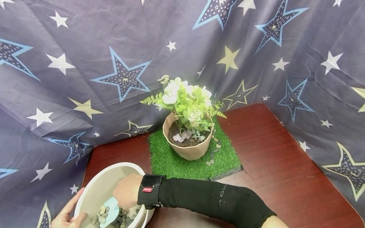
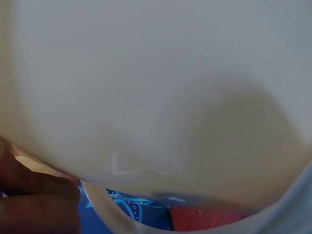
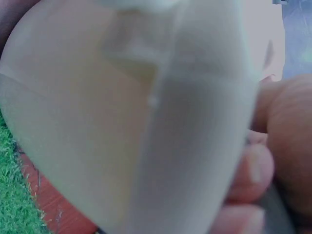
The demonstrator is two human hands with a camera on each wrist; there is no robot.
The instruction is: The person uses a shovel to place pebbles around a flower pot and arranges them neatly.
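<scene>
One bucket (image 1: pixel 98 186) stands in the lower left of the head view, and my left hand (image 1: pixel 67 217) grips its rim at the near left, thumb over the inner side. My right hand (image 1: pixel 128 191) reaches inside, fingers curled around the pale blue scoop (image 1: pixel 113 205), which is low in the bucket. Pale stones (image 1: pixel 103 215) lie at the scoop's left part; darker pebbles (image 1: pixel 123 219) lie to its right. My right wrist wears a watch (image 1: pixel 151 181) over a black sleeve (image 1: pixel 199 193). At the centre, a pot (image 1: pixel 191 152) of flowers (image 1: pixel 185 98) sits on a grass mat (image 1: pixel 171 164), a few stones along its right side. The red-brown counter (image 1: pixel 285 158) extends right; starry cloth (image 1: pixel 171 19) hangs behind.
</scene>
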